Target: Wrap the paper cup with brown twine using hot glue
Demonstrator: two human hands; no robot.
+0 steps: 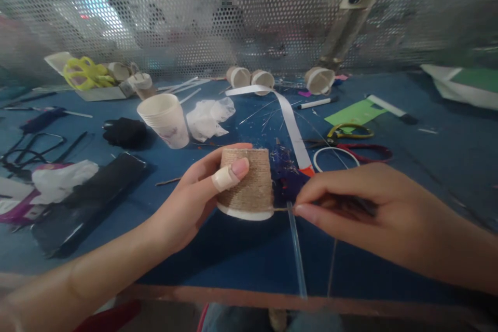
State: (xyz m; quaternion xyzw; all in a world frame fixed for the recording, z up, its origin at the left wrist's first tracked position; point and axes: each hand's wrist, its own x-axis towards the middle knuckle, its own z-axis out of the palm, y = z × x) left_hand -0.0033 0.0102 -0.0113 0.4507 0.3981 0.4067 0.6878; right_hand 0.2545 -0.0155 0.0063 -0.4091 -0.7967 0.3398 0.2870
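Observation:
My left hand, a bandage round its thumb, grips a paper cup wound with rows of brown twine. The cup is upside down, and a white band of it shows bare at the lower end. From there a strand of twine runs taut to the right, pinched between thumb and forefinger of my right hand. Just beside the cup lies a dark blue glue gun, partly hidden by my right hand. A clear glue stick extends from it towards the table's front edge.
Stacked white paper cups and crumpled white plastic stand behind. Scissors, a white ribbon and green paper lie to the right. A black box is at left. A perforated metal screen closes the back.

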